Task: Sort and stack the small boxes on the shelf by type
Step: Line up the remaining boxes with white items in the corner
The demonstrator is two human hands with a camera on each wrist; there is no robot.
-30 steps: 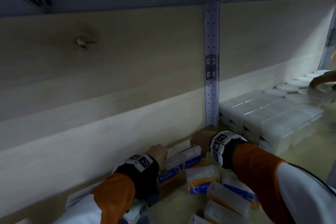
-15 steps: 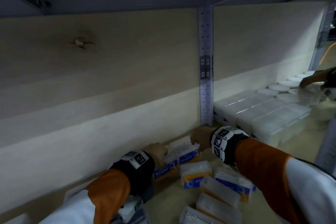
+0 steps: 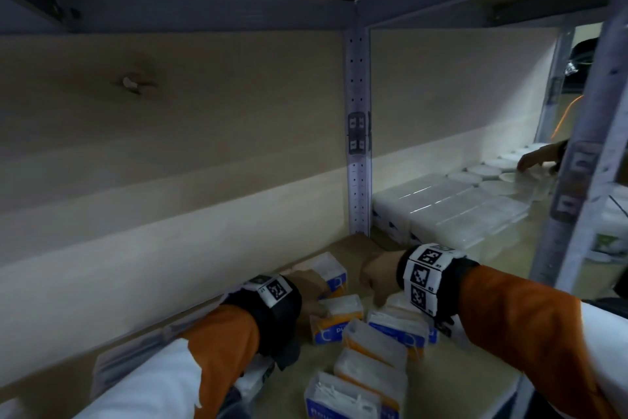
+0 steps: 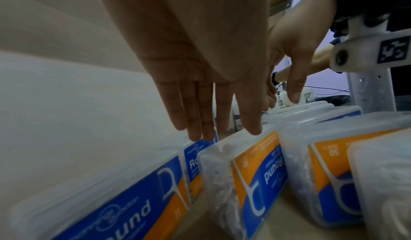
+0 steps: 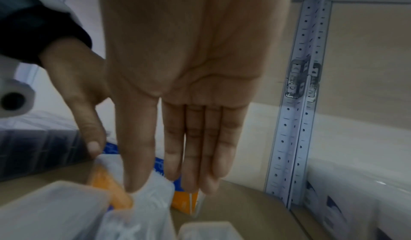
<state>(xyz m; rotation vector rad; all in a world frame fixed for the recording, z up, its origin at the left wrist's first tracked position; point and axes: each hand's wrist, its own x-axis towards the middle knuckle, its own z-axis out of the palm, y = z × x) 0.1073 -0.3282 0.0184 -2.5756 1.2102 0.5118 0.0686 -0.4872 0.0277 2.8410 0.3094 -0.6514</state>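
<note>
Several small clear boxes with blue and orange "Round" labels lie on the wooden shelf [image 3: 353, 245]. One box [image 3: 328, 269] stands against the back panel, and others [image 3: 397, 330] crowd the front. My left hand [image 3: 307, 286] and right hand [image 3: 375, 277] hover on either side of a middle box [image 3: 336, 318]. In the left wrist view my left hand [image 4: 222, 120] has straight fingers, its thumb tip touching that box's top [image 4: 251, 164]. In the right wrist view my right hand [image 5: 177, 164] is flat, index tip resting on the same box [image 5: 153, 196]. Neither hand grips anything.
A perforated metal upright [image 3: 356, 133] divides the bays. Larger white lidded containers [image 3: 452, 211] and round tubs [image 3: 489, 170] fill the right bay, where another person's hand [image 3: 540, 160] reaches in. Flat packs [image 3: 136, 354] lie at the left against the back panel.
Both hands have drawn back from the boxes at the back panel and now sit lower, over the nearer middle box. The head view has shifted right.
</note>
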